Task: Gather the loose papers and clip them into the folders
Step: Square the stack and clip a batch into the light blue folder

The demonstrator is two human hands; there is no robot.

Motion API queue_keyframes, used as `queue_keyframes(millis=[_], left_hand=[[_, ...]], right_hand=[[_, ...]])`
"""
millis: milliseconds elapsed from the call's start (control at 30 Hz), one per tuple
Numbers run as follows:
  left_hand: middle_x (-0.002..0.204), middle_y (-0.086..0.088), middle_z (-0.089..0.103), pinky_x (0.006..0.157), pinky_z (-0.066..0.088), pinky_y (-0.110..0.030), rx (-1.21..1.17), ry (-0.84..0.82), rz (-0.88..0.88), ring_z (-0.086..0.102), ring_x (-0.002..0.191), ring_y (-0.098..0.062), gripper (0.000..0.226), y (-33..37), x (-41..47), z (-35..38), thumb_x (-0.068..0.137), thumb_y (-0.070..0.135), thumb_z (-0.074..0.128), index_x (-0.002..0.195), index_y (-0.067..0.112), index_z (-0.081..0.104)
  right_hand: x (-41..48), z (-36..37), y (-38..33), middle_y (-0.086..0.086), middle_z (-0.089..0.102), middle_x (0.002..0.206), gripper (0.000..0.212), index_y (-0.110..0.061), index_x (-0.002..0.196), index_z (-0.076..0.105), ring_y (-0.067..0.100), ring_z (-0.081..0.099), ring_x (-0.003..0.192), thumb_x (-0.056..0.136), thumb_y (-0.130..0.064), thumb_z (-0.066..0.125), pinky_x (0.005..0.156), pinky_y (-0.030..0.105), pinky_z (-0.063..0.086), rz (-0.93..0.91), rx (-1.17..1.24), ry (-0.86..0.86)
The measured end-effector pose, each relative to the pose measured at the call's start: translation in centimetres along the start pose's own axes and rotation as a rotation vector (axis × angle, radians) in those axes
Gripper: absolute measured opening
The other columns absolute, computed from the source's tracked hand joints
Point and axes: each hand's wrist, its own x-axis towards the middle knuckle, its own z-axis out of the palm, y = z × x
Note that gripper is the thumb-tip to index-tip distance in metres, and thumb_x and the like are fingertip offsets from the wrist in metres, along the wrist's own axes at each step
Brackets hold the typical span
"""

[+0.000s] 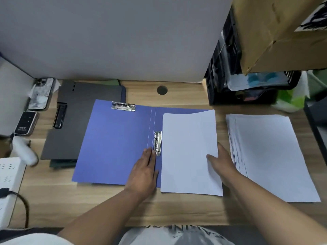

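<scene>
A blue folder (113,142) lies open on the wooden desk, with a metal clip (123,106) at its top and a second clip (157,143) beside the spine. A sheaf of white papers (187,152) rests on the folder's right half. My left hand (144,172) lies flat by the spine, fingertips touching the lower end of the spine clip. My right hand (223,161) holds the sheaf's right edge, thumb on top. A larger stack of loose papers (270,156) lies to the right.
Dark grey folders (79,117) are stacked at the left with a black clip (59,116). Two phones (41,93) and a power strip (8,175) sit at the far left. A black crate (230,68) and cardboard box (276,32) stand at the back right.
</scene>
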Motion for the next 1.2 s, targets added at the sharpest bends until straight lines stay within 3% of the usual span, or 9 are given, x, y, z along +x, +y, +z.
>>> queue_keyframes(millis=[100, 200, 300, 367, 500, 633, 833, 1100, 1200], left_hand=[[0.173, -0.006, 0.004, 0.128, 0.019, -0.038, -0.044, -0.009, -0.007, 0.004, 0.161, -0.022, 0.066, -0.1, -0.2, -0.4, 0.108, 0.030, 0.040, 0.164, 0.011, 0.009], [0.167, 0.001, 0.030, 0.124, 0.028, -0.030, -0.176, 0.062, -0.001, 0.027, 0.154, -0.017, 0.058, -0.4, -0.6, -1.8, 0.107, 0.019, 0.041, 0.163, 0.017, 0.025], [0.138, 0.012, 0.063, 0.101, 0.048, -0.026, -0.470, 0.090, -0.111, 0.058, 0.121, -0.011, 0.060, 0.5, 0.1, -4.3, 0.098, 0.001, 0.045, 0.152, 0.028, 0.046], [0.118, 0.019, 0.071, 0.083, 0.051, -0.021, -0.737, 0.084, -0.228, 0.062, 0.099, -0.006, 0.068, 1.3, 2.0, -5.7, 0.093, -0.010, 0.043, 0.144, 0.034, 0.050], [0.126, 0.009, 0.063, 0.098, 0.046, -0.027, -0.955, 0.187, -0.322, 0.058, 0.122, -0.016, 0.072, 1.8, 6.4, -7.5, 0.093, -0.020, 0.040, 0.155, 0.018, 0.040], [0.137, -0.001, 0.055, 0.098, 0.044, -0.028, -0.902, 0.153, -0.344, 0.055, 0.135, -0.019, 0.073, 0.3, 8.9, -8.0, 0.095, -0.019, 0.038, 0.158, 0.017, 0.034], [0.159, 0.004, 0.044, 0.123, 0.030, -0.031, -0.723, -0.035, -0.337, 0.040, 0.148, -0.014, 0.069, -1.5, 8.9, -7.6, 0.095, -0.008, 0.044, 0.159, 0.018, 0.036], [0.160, 0.003, 0.043, 0.121, 0.028, -0.025, -0.674, -0.042, -0.296, 0.040, 0.148, -0.013, 0.069, -1.6, 8.4, -7.2, 0.093, -0.008, 0.047, 0.157, 0.016, 0.038], [0.161, 0.004, 0.040, 0.122, 0.027, -0.025, -0.650, -0.052, -0.281, 0.037, 0.150, -0.014, 0.069, -1.4, 8.2, -7.1, 0.094, -0.008, 0.048, 0.158, 0.017, 0.036]], right_hand=[[0.3, 0.3, 0.1, -0.017, 0.067, 0.116, 0.051, -0.032, 0.131, 0.057, 0.012, 0.065, 0.109, 0.091, -0.002, 0.051, 0.088, 0.029, 0.049, 0.021, 0.017, -0.001], [0.5, 0.1, 0.1, -0.019, 0.067, 0.117, 0.053, -0.036, 0.129, 0.056, 0.011, 0.065, 0.109, 0.090, 0.000, 0.052, 0.092, 0.032, 0.050, 0.027, 0.055, -0.013], [0.7, 0.1, 0.3, -0.014, 0.069, 0.121, 0.055, -0.036, 0.129, 0.057, 0.013, 0.066, 0.111, 0.091, 0.002, 0.052, 0.097, 0.036, 0.051, 0.043, 0.099, -0.036], [0.8, 0.0, 0.2, -0.014, 0.069, 0.119, 0.054, -0.036, 0.129, 0.057, 0.012, 0.066, 0.109, 0.091, 0.003, 0.053, 0.094, 0.034, 0.051, 0.047, 0.116, -0.046], [0.7, 0.1, 0.1, -0.012, 0.068, 0.121, 0.053, -0.034, 0.129, 0.058, 0.014, 0.065, 0.111, 0.092, 0.003, 0.053, 0.093, 0.034, 0.050, 0.048, 0.146, -0.051], [0.7, 0.2, 0.2, -0.011, 0.070, 0.120, 0.053, -0.035, 0.125, 0.060, 0.015, 0.066, 0.112, 0.090, 0.004, 0.053, 0.096, 0.037, 0.052, 0.054, 0.179, -0.034], [0.8, 0.2, 0.4, -0.012, 0.072, 0.122, 0.056, -0.033, 0.130, 0.061, 0.016, 0.067, 0.115, 0.090, 0.005, 0.052, 0.099, 0.040, 0.052, 0.066, 0.202, -0.055], [0.2, 0.2, -0.6, -0.019, 0.066, 0.115, 0.052, -0.033, 0.130, 0.055, 0.003, 0.063, 0.104, 0.094, 0.004, 0.049, 0.083, 0.024, 0.046, 0.019, 0.064, 0.011], [0.2, 0.2, -0.7, -0.014, 0.066, 0.116, 0.053, -0.036, 0.130, 0.054, 0.008, 0.064, 0.101, 0.093, 0.002, 0.050, 0.080, 0.025, 0.047, 0.023, 0.030, 0.030]])
